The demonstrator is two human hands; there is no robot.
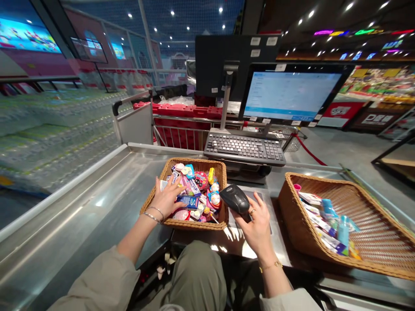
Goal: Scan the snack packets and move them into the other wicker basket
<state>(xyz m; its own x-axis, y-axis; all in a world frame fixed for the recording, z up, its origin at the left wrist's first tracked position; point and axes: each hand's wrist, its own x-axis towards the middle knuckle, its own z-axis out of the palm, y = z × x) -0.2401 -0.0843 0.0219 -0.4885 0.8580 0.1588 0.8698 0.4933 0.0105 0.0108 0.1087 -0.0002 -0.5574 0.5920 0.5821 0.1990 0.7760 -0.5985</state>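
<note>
My left hand [168, 198] reaches into a wicker basket [194, 224] full of small sweets and packets [197, 190], its fingers spread over the items at the basket's left side. My right hand [256, 226] grips a black handheld barcode scanner [236, 198] just right of that basket, its head turned toward the sweets. A second, larger wicker basket [372, 242] at the right holds several packets [327, 224] along its left wall.
A steel checkout counter [97, 203] runs to the left. Behind the baskets stand a keyboard [244, 149] and a lit monitor [292, 93]. Red shopping carts [181, 116] are parked beyond the counter, with stacked water bottles [52, 129] at the left.
</note>
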